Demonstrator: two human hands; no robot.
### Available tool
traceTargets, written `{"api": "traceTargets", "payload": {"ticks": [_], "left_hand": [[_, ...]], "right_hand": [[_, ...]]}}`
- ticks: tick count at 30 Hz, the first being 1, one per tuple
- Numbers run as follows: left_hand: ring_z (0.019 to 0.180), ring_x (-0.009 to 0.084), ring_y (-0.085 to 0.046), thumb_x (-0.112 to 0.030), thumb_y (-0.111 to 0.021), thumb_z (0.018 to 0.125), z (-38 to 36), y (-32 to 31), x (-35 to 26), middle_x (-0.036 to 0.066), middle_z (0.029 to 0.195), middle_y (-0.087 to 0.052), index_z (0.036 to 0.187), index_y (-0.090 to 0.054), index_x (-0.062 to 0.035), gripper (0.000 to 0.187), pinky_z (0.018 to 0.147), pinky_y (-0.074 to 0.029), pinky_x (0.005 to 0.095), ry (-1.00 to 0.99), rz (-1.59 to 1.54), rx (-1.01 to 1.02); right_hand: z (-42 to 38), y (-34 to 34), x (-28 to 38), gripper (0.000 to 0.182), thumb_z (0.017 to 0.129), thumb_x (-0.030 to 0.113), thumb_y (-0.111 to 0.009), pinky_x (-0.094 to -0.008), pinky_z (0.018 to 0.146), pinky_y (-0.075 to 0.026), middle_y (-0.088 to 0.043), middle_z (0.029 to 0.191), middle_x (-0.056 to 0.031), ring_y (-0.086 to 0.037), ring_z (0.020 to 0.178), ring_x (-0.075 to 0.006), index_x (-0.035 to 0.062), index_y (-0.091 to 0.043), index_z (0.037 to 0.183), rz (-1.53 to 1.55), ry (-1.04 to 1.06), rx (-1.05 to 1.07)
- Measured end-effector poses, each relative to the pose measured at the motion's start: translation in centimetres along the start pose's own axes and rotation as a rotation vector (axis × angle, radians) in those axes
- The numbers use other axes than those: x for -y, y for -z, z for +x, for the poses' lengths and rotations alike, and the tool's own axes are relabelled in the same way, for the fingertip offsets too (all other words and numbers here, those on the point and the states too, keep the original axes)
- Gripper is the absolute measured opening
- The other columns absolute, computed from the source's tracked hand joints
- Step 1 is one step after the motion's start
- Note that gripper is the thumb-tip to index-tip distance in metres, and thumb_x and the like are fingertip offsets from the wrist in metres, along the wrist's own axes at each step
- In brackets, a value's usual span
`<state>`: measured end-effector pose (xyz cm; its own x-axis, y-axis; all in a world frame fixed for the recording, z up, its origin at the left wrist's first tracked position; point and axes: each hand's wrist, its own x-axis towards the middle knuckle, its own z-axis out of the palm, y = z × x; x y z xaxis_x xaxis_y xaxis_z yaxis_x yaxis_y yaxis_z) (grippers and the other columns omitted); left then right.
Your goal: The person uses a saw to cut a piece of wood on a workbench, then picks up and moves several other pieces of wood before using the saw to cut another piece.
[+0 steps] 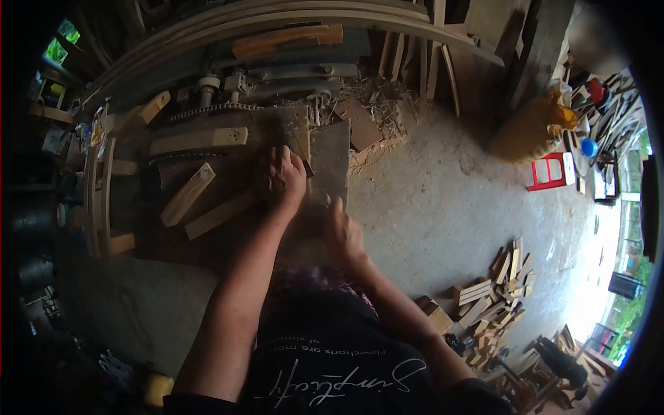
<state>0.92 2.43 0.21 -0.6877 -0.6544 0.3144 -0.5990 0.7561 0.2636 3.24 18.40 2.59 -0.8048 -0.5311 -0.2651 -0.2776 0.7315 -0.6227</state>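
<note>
Work at a cluttered workbench [330, 149].
Wooden blocks [199, 141] and a toothed chain [214, 108] lie to the left. Shirt [311, 363] reads "Simplicity", plus a smaller line, "Flowcharts are mor…". Narrow brown wooden strip [302, 151] slants just beside the curled left hand [284, 174]; grip unclear. Right hand [344, 236] half-curled, blurred; cannot tell whether it pinches anything.

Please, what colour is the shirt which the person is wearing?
Black, the shirt, with white letters; best seen in the head view.
</note>
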Motion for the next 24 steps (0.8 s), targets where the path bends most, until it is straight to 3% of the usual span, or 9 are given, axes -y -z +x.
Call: {"api": "traceTargets", "payload": {"ticks": [3,4,7,9,10,13,15,17,24], "left_hand": [[0.082,0.0348,-0.054,-0.019,-0.049,0.08,-0.1,-1.9,1.0,0.015,0.085,-0.054,0.077,-0.05,-0.0062,0.014,0.067,-0.044,0.0463,-0.02,0.001,-0.046],[0.084,0.0357,-0.054,-0.02,-0.049,0.08,-0.1,-1.4,0.7,0.016,0.087,-0.054,0.078,-0.051,-0.0062,0.014,0.069,-0.044,0.047,0.004,-0.002,-0.014],[0.088,0.0378,-0.053,-0.02,-0.049,0.081,0.2,-1.9,0.5,0.017,0.088,-0.056,0.082,-0.053,-0.0064,0.014,0.075,-0.044,0.0479,0.019,0.014,-0.055],[0.074,0.0364,-0.052,-0.013,-0.048,0.081,-0.2,-1.0,0.2,0.017,0.077,-0.051,0.073,-0.047,-0.0042,0.012,0.061,-0.042,0.0463,-0.062,-0.011,-0.205],[0.084,0.0352,-0.054,-0.02,-0.049,0.08,-0.2,-0.1,-0.3,0.015,0.084,-0.056,0.079,-0.054,-0.0062,0.014,0.074,-0.045,0.045,0.044,-0.005,-0.012],[0.081,0.0337,-0.054,-0.019,-0.05,0.079,0.2,-1.1,0.8,0.014,0.081,-0.055,0.076,-0.053,-0.0066,0.013,0.07,-0.045,0.0444,-0.022,0.033,0.002],[0.078,0.0325,-0.054,-0.019,-0.05,0.079,0.3,-1.3,0.7,0.013,0.079,-0.054,0.074,-0.052,-0.0071,0.013,0.067,-0.044,0.0447,-0.044,0.029,-0.054],[0.078,0.0323,-0.054,-0.019,-0.051,0.078,0.0,-1.2,0.5,0.013,0.079,-0.054,0.074,-0.052,-0.0071,0.013,0.066,-0.044,0.0443,0.004,0.027,-0.049],[0.078,0.0314,-0.055,-0.019,-0.052,0.078,-0.1,-1.1,0.6,0.012,0.078,-0.053,0.072,-0.051,-0.0076,0.012,0.065,-0.045,0.0436,-0.025,0.078,-0.062]], "right_hand": [[4.4,-0.1,1.9,0.022,0.088,0.015,-0.038,-0.0536,0.059,-0.045,-0.06,0.075,-0.0249,-0.059,0.07,-0.0433,0.0007,-0.035,0.105,0.032,0.081,0.007],[3.9,-0.3,1.8,0.011,0.085,0.008,-0.042,-0.046,0.057,-0.051,-0.061,0.074,-0.0238,-0.063,0.068,-0.0374,0.0025,-0.04,0.094,-0.013,0.126,-0.08],[-0.5,0.4,0.0,0.01,0.086,0.009,-0.043,-0.0446,0.057,-0.052,-0.062,0.076,-0.0231,-0.063,0.069,-0.0368,0.0026,-0.04,0.094,-0.096,-0.052,0.099],[-1.7,-0.4,-0.9,0.019,0.088,0.013,-0.038,-0.053,0.057,-0.046,-0.059,0.069,-0.0252,-0.059,0.066,-0.0435,0.0016,-0.036,0.103,-0.052,-0.038,0.038],[0.2,0.0,-0.1,0.018,0.088,0.013,-0.038,-0.0522,0.058,-0.047,-0.059,0.07,-0.0252,-0.059,0.068,-0.043,0.0019,-0.036,0.102,0.009,-0.03,0.059],[4.5,-0.5,1.6,0.016,0.089,0.014,-0.038,-0.052,0.059,-0.047,-0.059,0.07,-0.0256,-0.059,0.069,-0.043,0.0027,-0.035,0.1,0.021,0.082,0.001],[2.7,-0.1,1.2,0.015,0.089,0.014,-0.037,-0.0519,0.06,-0.047,-0.059,0.072,-0.026,-0.059,0.071,-0.0434,0.0024,-0.037,0.098,0.066,0.074,-0.053],[-0.6,1.0,0.5,0.01,0.087,0.009,-0.039,-0.0446,0.062,-0.051,-0.062,0.075,-0.0235,-0.063,0.072,-0.0374,0.0009,-0.043,0.092,-0.083,-0.108,0.135],[4.0,0.2,2.2,0.015,0.086,0.012,-0.044,-0.0455,0.063,-0.051,-0.062,0.076,-0.0245,-0.063,0.073,-0.0373,0.0011,-0.041,0.096,-0.008,-0.001,0.042]]}}
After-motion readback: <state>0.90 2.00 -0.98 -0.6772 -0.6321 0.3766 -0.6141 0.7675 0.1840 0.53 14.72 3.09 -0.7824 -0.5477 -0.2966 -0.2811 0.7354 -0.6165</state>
